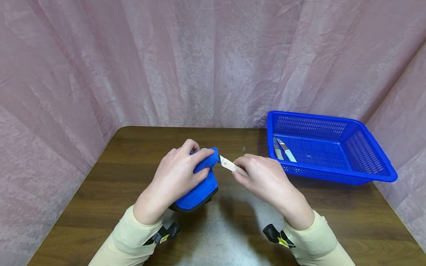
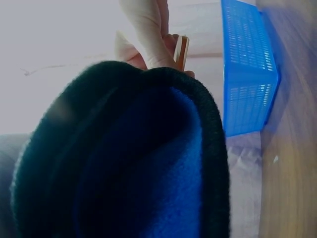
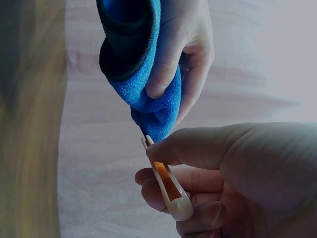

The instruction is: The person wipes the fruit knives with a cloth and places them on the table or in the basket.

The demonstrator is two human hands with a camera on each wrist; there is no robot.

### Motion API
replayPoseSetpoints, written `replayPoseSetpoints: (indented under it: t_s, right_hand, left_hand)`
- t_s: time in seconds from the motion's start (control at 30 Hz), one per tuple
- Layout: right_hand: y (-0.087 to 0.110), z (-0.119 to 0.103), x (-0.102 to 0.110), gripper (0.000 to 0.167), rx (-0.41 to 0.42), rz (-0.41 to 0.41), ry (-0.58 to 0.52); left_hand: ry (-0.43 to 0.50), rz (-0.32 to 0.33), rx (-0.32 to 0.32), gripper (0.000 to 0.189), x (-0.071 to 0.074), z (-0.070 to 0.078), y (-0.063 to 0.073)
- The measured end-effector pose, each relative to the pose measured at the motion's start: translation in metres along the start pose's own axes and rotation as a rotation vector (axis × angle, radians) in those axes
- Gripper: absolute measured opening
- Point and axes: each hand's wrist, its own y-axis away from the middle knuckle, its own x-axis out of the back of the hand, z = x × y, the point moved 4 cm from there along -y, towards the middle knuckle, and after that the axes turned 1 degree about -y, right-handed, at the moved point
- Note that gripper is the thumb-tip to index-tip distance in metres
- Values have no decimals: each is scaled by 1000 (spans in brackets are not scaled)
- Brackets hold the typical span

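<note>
The small cream-handled tool [image 1: 229, 165] sits at the centre of the head view, a little above the middle of the worktop [image 1: 100, 184], its far end buried in the folded blue cloth [image 1: 199, 184]. It looks like a folding knife or peeler, though the covered end cannot be made out. In the right-wrist view the handle [image 3: 168, 191] shows as a slotted cream piece with an orange strip inside, pinched between thumb and curled fingers of the right hand [image 1: 266, 181]. The left hand [image 1: 176, 177] is clamped on the cloth, fingers and thumb squeezing it around the tool's tip.

The main risk, as I judge it, is the hidden end: if it is a blade, a hard squeeze or a pull at the wrong angle could cut through the cloth toward the left fingers [image 3: 163, 69]. The right hand's hold is only a fingertip pinch, so a tug from the cloth might twist the tool loose and drop it on the worktop. The cloth's thick black-edged fold [image 2: 213, 148] could also snag on the slot.

At the right of the head view stands a blue basket [image 1: 382, 173] holding two similar tools [image 1: 283, 149], well apart from the hands. A pink curtain [image 1: 133, 55] fills the upper frame.
</note>
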Motion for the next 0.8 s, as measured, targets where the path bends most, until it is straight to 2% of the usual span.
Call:
replayPoseSetpoints:
  t_s: [0.47, 0.8]
  right_hand:
    - [1, 1, 2, 4, -3, 3, 6]
    - [2, 1, 3, 4, -8, 2, 7]
  left_hand:
    - [-5, 0, 4, 43, 0, 0, -1]
    - [0, -14, 34, 45, 1, -5, 0]
